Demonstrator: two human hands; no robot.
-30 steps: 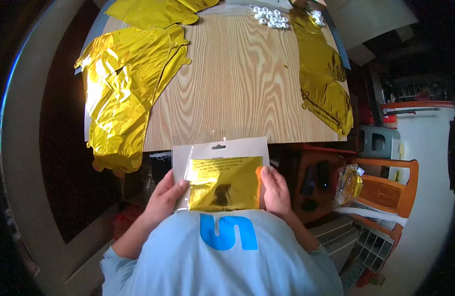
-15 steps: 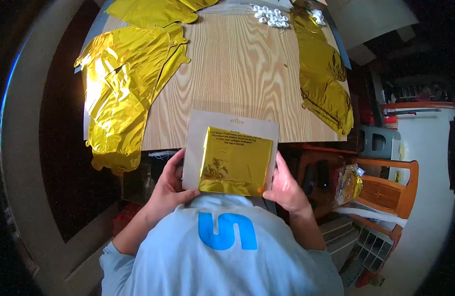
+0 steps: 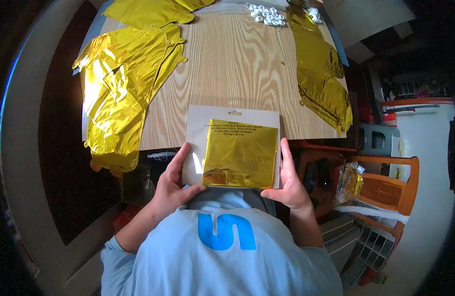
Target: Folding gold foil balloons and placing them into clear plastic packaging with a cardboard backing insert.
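Observation:
A flat, square retail package with a pale backing and a hanging slot at its top is held in front of my chest, just off the table's near edge. Folded gold foil shows through it, under a few lines of dark print. My left hand grips the lower left side, thumb along the bottom corner and fingers behind the edge. On the opposite side my right hand clasps the lower right corner with its thumb in front. The fingers behind the package are partly hidden.
Flattened gold foil balloons lie on the left of the wooden table, overhanging its near edge. More gold foil lies along the right side. Small white rolls cluster at the back. A wooden chair stands at right, holding a clear package.
Both hands have raised the package slightly away from me and tilted it. A bright glare now shows on its lower left, and my right fingers lie straighter along its edge.

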